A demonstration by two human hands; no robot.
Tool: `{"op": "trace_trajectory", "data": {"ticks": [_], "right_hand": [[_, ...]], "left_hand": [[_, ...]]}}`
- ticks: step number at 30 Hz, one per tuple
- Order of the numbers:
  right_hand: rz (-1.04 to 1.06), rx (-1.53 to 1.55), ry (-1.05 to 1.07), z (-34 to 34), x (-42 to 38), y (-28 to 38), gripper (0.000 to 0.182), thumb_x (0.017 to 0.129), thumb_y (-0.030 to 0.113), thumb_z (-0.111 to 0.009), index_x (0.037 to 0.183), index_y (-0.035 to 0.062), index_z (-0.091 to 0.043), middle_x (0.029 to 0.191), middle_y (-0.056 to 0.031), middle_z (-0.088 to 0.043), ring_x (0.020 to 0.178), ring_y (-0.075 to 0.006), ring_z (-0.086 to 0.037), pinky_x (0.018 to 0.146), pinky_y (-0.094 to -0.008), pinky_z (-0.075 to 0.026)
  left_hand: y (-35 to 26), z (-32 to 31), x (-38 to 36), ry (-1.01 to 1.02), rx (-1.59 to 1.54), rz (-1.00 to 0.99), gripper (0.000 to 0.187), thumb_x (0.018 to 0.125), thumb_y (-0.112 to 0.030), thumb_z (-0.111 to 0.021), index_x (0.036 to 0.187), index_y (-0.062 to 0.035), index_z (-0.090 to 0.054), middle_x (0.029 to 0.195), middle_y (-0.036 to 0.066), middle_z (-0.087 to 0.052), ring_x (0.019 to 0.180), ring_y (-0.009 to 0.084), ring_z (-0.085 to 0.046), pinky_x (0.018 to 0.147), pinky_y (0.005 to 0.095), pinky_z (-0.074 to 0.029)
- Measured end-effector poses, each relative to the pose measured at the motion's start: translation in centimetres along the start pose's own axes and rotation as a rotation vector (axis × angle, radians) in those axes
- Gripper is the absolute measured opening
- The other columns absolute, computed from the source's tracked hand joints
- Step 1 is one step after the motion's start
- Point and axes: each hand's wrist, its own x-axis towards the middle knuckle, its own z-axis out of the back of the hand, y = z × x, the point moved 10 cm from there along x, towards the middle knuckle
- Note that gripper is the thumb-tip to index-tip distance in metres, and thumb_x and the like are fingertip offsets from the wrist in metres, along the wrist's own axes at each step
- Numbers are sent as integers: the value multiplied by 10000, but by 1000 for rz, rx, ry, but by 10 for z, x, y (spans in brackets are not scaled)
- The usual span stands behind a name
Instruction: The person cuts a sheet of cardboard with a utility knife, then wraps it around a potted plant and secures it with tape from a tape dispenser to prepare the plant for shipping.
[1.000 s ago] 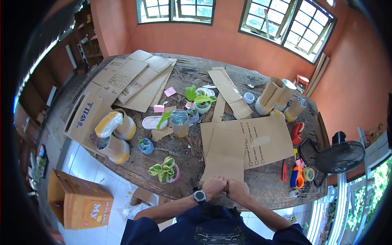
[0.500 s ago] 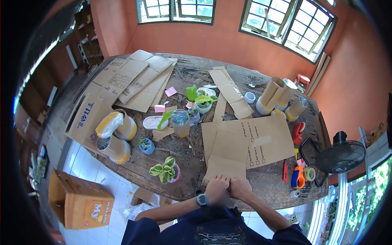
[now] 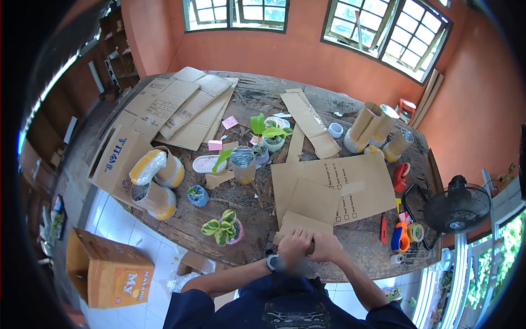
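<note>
Side by side at the table's near edge, my left hand (image 3: pixel 295 243) and my right hand (image 3: pixel 327 248) are closed on the near end of a brown cardboard piece (image 3: pixel 304 222). That end appears bent or rolled under my fingers, which hide most of it. Its far part slopes up onto a larger flat cardboard sheet (image 3: pixel 367 189) printed with checkboxes. A watch is on my left wrist. Left of my hands stands a potted plant with variegated leaves (image 3: pixel 222 226).
On the right lie a red cutter (image 3: pixel 383 230), an orange-and-blue tape dispenser (image 3: pixel 400 239), tape rolls (image 3: pixel 416 232) and a black fan (image 3: pixel 458 205). Cardboard tubes (image 3: pixel 155 200) stand left and back right. Flattened boxes (image 3: pixel 159 107) cover the back left. An orange box (image 3: pixel 118 279) is on the floor.
Both hands have shifted slightly right, with the near end of the cardboard piece between them. Less of its near flap shows flat now. The things around have stayed put.
</note>
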Motion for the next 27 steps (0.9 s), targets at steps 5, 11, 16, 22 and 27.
{"op": "trace_trajectory", "data": {"ticks": [5,11,16,22,27], "right_hand": [[43,-112,-236,1,-15,6,394,616,147,-765,977,31,-655,964,-191,-674,941,-389,-658,798,-475,-544],[105,-206,-563,-12,-23,-2,389,635,125,-780,982,36,-628,936,-167,-637,918,-375,-639,766,-478,-533],[-118,-10,-218,-17,-15,-18,351,664,137,-779,974,37,-651,999,-179,-670,924,-404,-668,774,-494,-556],[-71,-48,17,-11,-24,1,297,682,127,-753,960,45,-683,1064,-191,-683,934,-416,-674,795,-492,-565],[11,-87,-128,5,-28,12,300,677,101,-730,958,42,-642,1023,-175,-674,965,-396,-660,798,-481,-553]], "left_hand": [[0,-16,4,87,-52,-66,164,788,-150,-625,914,-46,-649,879,100,-671,855,245,-663,757,333,-524],[-2,-36,11,287,-146,-16,151,810,-149,-631,902,-33,-661,905,126,-710,934,261,-700,774,358,-557],[-15,-17,2,149,-18,-6,180,792,-152,-635,933,-42,-654,917,104,-670,930,245,-644,782,339,-513],[-16,1,-9,103,-38,64,207,777,-125,-636,967,-44,-635,981,117,-636,950,258,-612,825,350,-485],[-8,-20,-2,254,-135,36,235,757,-117,-665,970,-18,-663,953,135,-665,959,297,-657,828,384,-531]]}}
